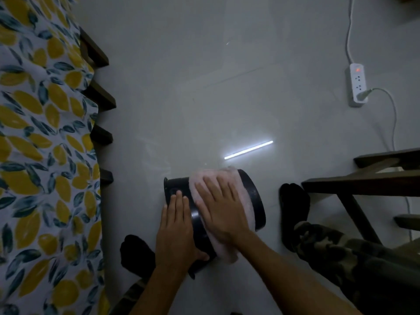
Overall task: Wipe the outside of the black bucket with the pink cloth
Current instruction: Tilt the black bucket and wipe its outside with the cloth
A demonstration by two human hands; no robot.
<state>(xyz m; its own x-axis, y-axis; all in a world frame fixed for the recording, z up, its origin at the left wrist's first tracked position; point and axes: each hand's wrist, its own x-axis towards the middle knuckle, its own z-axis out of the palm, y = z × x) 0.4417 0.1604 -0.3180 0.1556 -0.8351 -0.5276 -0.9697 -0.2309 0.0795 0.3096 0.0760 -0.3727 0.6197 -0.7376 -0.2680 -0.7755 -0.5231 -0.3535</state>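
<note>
The black bucket (254, 196) lies on its side on the grey floor between my two feet. The pink cloth (246, 208) is draped over its curved wall. My right hand (219, 212) lies flat on the cloth with fingers spread, pressing it against the bucket. My left hand (176, 228) rests flat on the bucket's left end, fingers together, thumb hooked under the near side. The bucket's underside is hidden.
A bed with a lemon-print sheet (41, 155) and dark wooden slats runs down the left. A dark wooden stool (363, 185) stands at the right. A white power strip (358, 85) with cables lies at the far right. My black-socked feet (294, 201) flank the bucket.
</note>
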